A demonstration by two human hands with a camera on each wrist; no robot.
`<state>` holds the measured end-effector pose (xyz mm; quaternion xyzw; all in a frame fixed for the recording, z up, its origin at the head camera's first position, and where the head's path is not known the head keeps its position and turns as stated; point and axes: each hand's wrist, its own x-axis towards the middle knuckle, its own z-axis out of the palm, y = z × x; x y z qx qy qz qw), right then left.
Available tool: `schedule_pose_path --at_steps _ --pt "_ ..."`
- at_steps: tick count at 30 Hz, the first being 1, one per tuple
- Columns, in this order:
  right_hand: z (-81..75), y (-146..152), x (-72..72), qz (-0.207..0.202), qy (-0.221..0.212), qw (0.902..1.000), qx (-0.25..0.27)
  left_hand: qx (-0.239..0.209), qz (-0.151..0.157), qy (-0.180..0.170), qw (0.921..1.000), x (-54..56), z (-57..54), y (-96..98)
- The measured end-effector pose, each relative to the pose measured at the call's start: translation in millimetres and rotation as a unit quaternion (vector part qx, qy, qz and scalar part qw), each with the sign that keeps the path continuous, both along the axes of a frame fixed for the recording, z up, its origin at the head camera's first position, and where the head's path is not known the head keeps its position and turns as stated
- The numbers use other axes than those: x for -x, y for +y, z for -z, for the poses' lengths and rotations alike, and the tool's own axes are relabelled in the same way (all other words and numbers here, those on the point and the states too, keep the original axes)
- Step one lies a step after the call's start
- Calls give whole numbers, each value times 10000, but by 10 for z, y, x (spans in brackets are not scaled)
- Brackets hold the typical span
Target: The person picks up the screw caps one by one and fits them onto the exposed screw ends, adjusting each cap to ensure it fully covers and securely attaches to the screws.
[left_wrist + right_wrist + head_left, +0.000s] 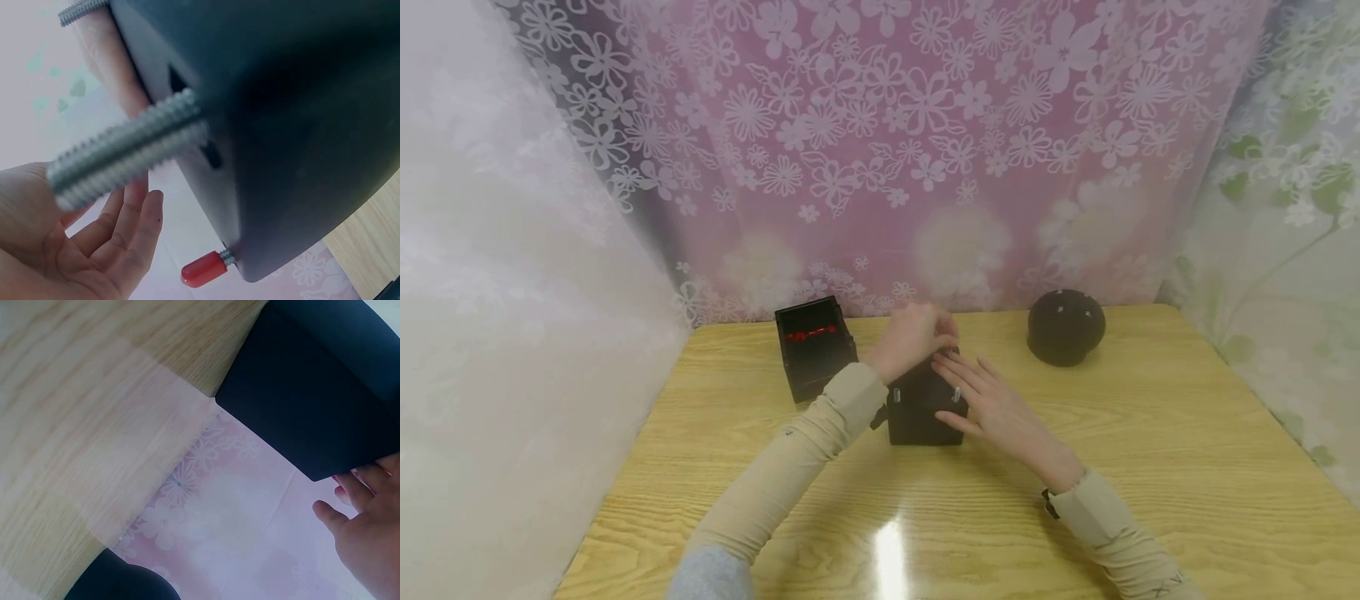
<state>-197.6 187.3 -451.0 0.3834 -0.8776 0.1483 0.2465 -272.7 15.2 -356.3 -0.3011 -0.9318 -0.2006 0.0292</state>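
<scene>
A black box (925, 408) stands on the table with threaded bolts sticking out of its face. In the left wrist view a bare bolt (128, 150) is closest, and a red cap (205, 269) covers another bolt. At the box's far right corner my left hand (917, 333) has its thumb and fingers bent, seemingly pinching a small red cap. Red shows by those fingertips in the right wrist view; the rest is covered. My right hand (1000, 408) lies along the right side of the box, fingers straight and touching it.
Left of the box is a black tray (812, 367) with red pieces (810, 333) in it. A round black object (1065, 327) with metal bolts sits at the back right. A floral curtain (880, 167) hangs behind the wooden table (760, 517).
</scene>
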Motion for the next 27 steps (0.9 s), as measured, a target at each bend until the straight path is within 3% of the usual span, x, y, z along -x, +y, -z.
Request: schedule_pose_path --at_steps 9,16,22,27 --pt "-4 -2 -12 98 -3 9999 -87 -98 92 -325 9994 0 14 0" --pt "-11 -13 0 90 -39 10000 -5 -448 62 -467 9979 14 -118 -120" --pt "-10 -17 6 15 -72 9999 86 -561 -292 -73 9980 56 -242 -381" --pt "-13 -10 -4 20 -241 9997 67 -765 -667 -187 9947 117 -264 -668"
